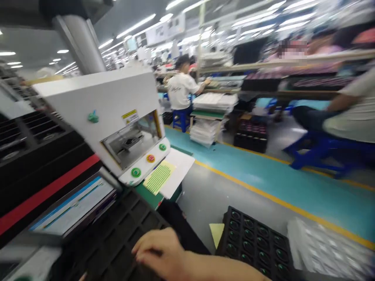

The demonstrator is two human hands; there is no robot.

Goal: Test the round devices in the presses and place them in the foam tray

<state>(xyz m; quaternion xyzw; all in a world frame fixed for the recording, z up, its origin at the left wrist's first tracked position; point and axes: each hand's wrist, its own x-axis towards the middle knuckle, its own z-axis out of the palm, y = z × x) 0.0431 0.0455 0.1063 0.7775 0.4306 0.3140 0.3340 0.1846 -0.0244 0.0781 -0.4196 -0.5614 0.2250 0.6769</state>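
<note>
A factory assembly hall is showing itself: a white machine [117, 95] bearing a yellow warning label [130, 116] and push-buttons [150, 158] is standing behind the near edge of a green tabletop [149, 196], with a black compartment tray [129, 230] in front. A person in a white shirt [180, 91] is sitting on a blue stool [181, 120] at the edge of a long tabletop [301, 95]. Tube lights [136, 26] are running in rows overhead, and a yellow line [249, 188] is bordering a turquoise walkway [249, 164].
</note>
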